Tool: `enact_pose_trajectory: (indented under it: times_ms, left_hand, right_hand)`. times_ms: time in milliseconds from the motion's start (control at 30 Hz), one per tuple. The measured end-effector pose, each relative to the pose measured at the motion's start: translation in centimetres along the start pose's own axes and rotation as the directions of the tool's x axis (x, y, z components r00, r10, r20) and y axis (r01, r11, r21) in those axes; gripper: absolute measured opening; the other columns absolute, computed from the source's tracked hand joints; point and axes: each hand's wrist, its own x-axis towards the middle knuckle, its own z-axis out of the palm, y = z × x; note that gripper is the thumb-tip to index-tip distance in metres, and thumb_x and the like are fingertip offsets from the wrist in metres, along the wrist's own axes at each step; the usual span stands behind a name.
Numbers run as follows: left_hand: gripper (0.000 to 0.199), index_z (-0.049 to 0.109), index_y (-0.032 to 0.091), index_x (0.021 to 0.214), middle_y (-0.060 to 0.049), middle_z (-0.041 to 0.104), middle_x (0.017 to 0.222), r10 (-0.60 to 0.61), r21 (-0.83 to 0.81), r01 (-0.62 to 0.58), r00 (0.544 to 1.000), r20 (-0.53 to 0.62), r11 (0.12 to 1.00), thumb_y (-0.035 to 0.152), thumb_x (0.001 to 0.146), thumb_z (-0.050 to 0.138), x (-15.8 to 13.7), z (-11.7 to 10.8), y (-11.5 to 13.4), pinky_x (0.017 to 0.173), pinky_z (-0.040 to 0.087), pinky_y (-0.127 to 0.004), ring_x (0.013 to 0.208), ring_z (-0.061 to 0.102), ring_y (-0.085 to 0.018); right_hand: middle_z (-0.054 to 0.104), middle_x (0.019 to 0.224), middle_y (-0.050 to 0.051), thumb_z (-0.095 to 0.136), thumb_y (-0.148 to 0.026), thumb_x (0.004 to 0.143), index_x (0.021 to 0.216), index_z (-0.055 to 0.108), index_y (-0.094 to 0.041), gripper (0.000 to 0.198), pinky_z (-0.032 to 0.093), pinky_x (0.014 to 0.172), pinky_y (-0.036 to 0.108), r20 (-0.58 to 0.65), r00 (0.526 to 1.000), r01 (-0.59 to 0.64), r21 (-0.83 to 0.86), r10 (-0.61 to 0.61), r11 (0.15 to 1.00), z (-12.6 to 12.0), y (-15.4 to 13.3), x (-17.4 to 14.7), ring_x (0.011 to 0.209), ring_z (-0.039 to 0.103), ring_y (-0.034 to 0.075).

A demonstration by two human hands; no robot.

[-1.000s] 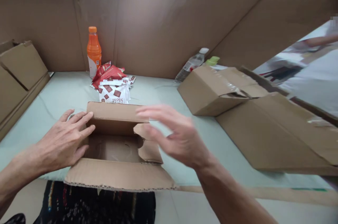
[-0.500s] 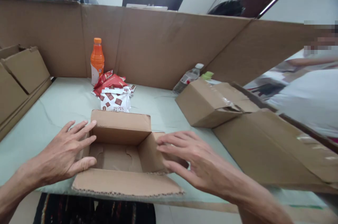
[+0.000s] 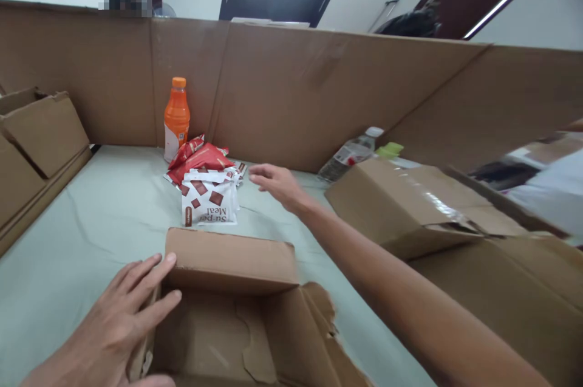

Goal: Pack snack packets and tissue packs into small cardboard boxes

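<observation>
An open cardboard box with nothing inside it lies at the front of the table. My left hand rests on its left edge, fingers spread. Beyond the box, my right hand reaches out with nothing in it, fingers extended and a little bent. Just left of its fingertips is a small pile: a white packet with brown squares marked "Su-per Meal" in front, and red packets behind it. An orange drink bottle stands upright behind the pile.
A cardboard wall runs along the table's far side. On the right lie closed cardboard boxes, with a tilted clear bottle and a green cap behind them. More cardboard stands at the left edge.
My right hand has left the box's right side and moved forward to beside the packets. My left hand stays on the box. The view has shifted, so the box appears lower and nearer.
</observation>
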Motion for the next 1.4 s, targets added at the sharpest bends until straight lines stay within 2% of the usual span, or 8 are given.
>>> enact_pose_trajectory:
  times_ms: [167,400,633,733,833,1000,1200,1400]
  left_hand:
    - [0.071,0.043,0.034,0.156,-0.013,0.038,0.171,-0.027,-0.079,0.020,0.996,-0.090,0.997,0.046,0.090,0.066,-0.2,1.8,-0.1,0.119,0.042,-0.057,0.153,0.042,-0.040]
    - [0.065,0.042,0.033,0.154,-0.011,0.036,0.172,-0.022,-0.093,0.016,0.998,-0.063,0.996,0.040,0.093,0.061,0.0,1.6,-0.3,0.121,0.041,-0.054,0.157,0.036,-0.036]
    - [0.070,0.043,0.032,0.159,-0.009,0.026,0.176,0.018,-0.042,-0.016,0.999,0.044,0.999,0.049,0.094,0.063,0.0,-0.4,-0.6,0.117,0.048,-0.058,0.156,0.035,-0.040]
    - [0.068,0.045,0.031,0.159,-0.009,0.027,0.176,0.050,-0.025,-0.050,0.999,0.010,0.998,0.048,0.096,0.063,0.2,-0.6,-1.0,0.113,0.052,-0.058,0.154,0.039,-0.041]
    - [0.063,0.047,0.032,0.158,-0.007,0.026,0.176,0.081,-0.029,-0.082,0.997,-0.010,0.996,0.045,0.097,0.061,0.6,-0.6,-1.4,0.114,0.051,-0.057,0.153,0.041,-0.040]
    - [0.058,0.050,0.031,0.153,-0.006,0.024,0.176,0.135,0.026,-0.135,0.991,-0.011,0.990,0.043,0.097,0.061,1.3,-1.0,-1.9,0.113,0.051,-0.055,0.151,0.043,-0.040]
    - [0.054,0.051,0.031,0.151,-0.006,0.023,0.176,0.128,0.060,-0.129,0.992,0.014,0.990,0.044,0.099,0.057,1.2,-1.2,-2.1,0.112,0.050,-0.056,0.151,0.042,-0.040]
    - [0.051,0.052,0.031,0.150,-0.006,0.024,0.176,0.121,0.043,-0.121,0.993,0.005,0.992,0.043,0.100,0.055,1.5,-1.2,-2.1,0.115,0.048,-0.055,0.153,0.040,-0.040]
  right_hand:
    - [0.073,0.093,0.008,0.089,-0.034,0.056,0.088,0.068,-0.016,0.043,0.055,0.082,0.037,-0.056,0.995,-0.085,0.023,0.086,0.996,5.8,0.8,9.1,0.095,0.067,0.025]
    - [0.062,0.069,-0.004,0.077,-0.029,0.062,0.077,0.061,-0.020,0.024,0.051,0.070,0.030,-0.041,0.999,0.013,0.243,-0.003,0.970,9.5,-1.7,10.3,0.070,0.059,0.015]
    - [0.065,0.080,-0.005,0.076,-0.030,0.063,0.082,0.060,-0.024,0.027,0.051,0.068,0.028,-0.250,0.912,0.400,0.377,-0.324,0.835,-0.7,-6.5,5.0,0.072,0.060,0.014]
    - [0.068,0.079,-0.002,0.084,-0.028,0.060,0.082,0.064,-0.024,0.030,0.050,0.066,0.031,-0.368,0.823,0.534,0.244,-0.432,0.809,-8.1,-6.9,0.6,0.068,0.060,0.015]
    - [0.073,0.081,0.000,0.089,-0.027,0.059,0.087,0.070,-0.024,0.034,0.051,0.064,0.032,-0.263,0.856,0.465,0.009,-0.446,0.885,-12.9,-6.4,-4.2,0.069,0.063,0.017]
    - [0.072,0.075,0.000,0.081,-0.030,0.066,0.093,0.073,-0.020,0.030,0.053,0.062,0.030,0.047,0.981,0.193,-0.331,-0.188,0.924,-12.1,-2.0,-9.2,0.068,0.067,0.019]
    - [0.080,0.107,0.010,0.086,-0.046,0.067,0.151,0.049,-0.018,0.096,0.061,0.082,0.041,-0.025,0.995,-0.093,0.004,0.093,0.996,-11.3,5.0,-13.4,0.093,0.076,0.028]
    - [0.080,0.100,0.009,0.086,-0.049,0.060,0.102,0.074,-0.017,0.054,0.060,0.078,0.035,0.112,0.976,-0.178,-0.093,0.188,0.980,-12.0,6.9,-15.0,0.089,0.074,0.027]
